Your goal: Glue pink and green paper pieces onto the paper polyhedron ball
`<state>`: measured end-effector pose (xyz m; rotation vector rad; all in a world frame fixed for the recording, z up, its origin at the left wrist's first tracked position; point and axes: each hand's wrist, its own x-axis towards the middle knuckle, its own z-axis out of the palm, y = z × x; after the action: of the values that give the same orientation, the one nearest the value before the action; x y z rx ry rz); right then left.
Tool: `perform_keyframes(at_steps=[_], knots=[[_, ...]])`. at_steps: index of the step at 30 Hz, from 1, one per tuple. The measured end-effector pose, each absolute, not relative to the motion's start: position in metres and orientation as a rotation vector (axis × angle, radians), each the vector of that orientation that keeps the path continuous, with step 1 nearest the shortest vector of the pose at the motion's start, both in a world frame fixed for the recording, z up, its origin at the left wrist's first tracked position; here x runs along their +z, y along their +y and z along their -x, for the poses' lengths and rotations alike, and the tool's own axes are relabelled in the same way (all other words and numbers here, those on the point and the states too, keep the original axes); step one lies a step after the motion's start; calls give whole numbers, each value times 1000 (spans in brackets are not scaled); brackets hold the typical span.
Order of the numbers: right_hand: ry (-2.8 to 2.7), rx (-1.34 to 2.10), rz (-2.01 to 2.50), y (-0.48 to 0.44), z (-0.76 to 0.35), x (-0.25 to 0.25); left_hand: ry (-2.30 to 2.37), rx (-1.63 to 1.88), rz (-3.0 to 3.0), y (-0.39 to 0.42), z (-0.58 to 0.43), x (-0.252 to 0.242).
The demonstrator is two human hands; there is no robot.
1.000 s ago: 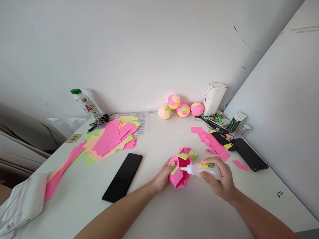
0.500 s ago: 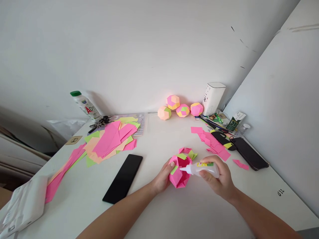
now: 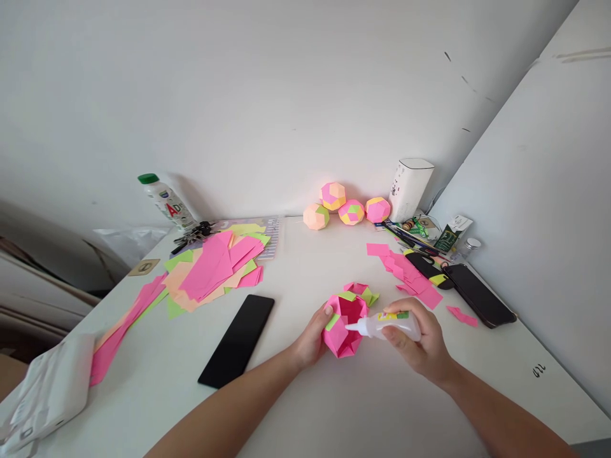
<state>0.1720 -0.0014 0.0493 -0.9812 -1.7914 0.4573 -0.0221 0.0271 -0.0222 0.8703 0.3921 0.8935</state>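
Note:
My left hand grips the left side of a pink and green folded-paper ball, its thumb on a green strip. The ball is hollow, with an opening facing up and right. In my right hand is a white glue bottle with a yellow and green label, lying almost level. Its nozzle tip meets or hovers right at the pink paper by the opening; contact is too fine to tell. Just behind the ball lies a smaller pink and green folded-paper piece.
Several finished paper balls sit against the wall beside a white box. Pink paper pieces and a black case lie right. Leftward are a black phone, a paper pile and a white bottle.
The paper ball has tilted slightly in my left hand, and the nozzle now points at a slightly different place near its opening. Both hands keep their grip.

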Motion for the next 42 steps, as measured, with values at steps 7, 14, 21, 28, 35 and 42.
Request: perform_keyframes(at_steps=[7, 14, 21, 28, 35, 42], knots=[[-1723, 439, 1003, 0, -172, 46, 399, 896, -900, 28, 23, -25], [-1734, 446, 988, 0, -171, 48, 404, 902, -869, 27, 24, -27], [-1779, 461, 966, -3, -171, 51, 408, 896, -855, 28, 24, -26], [-1766, 434, 951, -3, -172, 50, 406, 893, -863, 27, 24, -27], [-1742, 442, 956, -1, -170, 48, 407, 902, -886, 27, 24, -24], [-1702, 528, 1004, 0, -173, 44, 410, 898, -874, 27, 24, -25]])
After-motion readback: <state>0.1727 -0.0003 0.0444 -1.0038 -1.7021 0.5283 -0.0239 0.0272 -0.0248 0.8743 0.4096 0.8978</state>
